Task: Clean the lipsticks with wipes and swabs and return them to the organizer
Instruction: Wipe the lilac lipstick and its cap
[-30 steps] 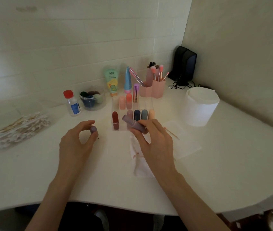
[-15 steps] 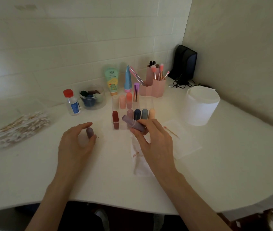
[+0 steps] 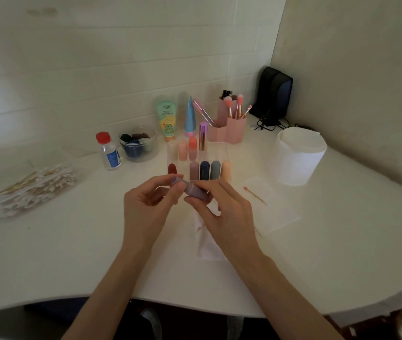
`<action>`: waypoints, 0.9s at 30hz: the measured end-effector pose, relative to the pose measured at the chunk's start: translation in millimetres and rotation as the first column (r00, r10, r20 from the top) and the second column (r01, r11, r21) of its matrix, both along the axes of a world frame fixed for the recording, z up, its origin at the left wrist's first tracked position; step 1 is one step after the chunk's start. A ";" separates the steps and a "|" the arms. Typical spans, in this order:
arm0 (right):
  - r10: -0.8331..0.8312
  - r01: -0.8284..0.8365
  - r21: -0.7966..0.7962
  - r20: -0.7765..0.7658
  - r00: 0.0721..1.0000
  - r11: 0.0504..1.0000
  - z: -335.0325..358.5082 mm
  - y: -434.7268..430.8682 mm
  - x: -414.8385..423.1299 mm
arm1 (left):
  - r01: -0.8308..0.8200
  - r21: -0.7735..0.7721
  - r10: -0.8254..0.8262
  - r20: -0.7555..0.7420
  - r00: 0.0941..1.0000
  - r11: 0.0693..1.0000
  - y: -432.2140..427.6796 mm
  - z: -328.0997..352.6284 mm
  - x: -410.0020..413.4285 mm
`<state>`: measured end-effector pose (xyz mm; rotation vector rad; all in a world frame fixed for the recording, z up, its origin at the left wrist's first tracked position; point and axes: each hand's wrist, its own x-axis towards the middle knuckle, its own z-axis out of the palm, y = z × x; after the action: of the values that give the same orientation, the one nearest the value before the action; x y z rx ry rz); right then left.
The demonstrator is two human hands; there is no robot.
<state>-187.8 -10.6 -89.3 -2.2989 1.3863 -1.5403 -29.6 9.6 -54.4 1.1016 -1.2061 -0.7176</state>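
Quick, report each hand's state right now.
Left hand: pinching the cap end of the mauve lipstick.
Right hand: gripping the same lipstick's body.

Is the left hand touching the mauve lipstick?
Touching. The head view shows the left hand pinching the mauve lipstick at its far end, while the right hand grips its body.

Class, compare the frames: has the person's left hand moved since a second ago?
Yes. The left hand has moved right, from well left of the dark red lipstick to just below it, meeting the mauve lipstick in the right hand.
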 end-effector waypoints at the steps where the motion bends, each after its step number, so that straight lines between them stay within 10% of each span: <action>1: 0.010 -0.010 -0.003 -0.001 1.000 1.000 0.0 -0.1 0.0 | 0.002 0.013 -0.002 -0.022 1.000 1.000 -0.9 -1.4 0.0; 27: 0.268 -0.367 0.368 0.293 0.918 0.854 13.6 9.9 4.7 | 0.061 0.177 -0.023 -0.207 0.978 0.982 -4.8 -16.9 16.8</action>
<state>-183.0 -0.7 -75.6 -1.9014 1.0743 -1.2195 -12.9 4.8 -71.4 1.1250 -1.0051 -0.9660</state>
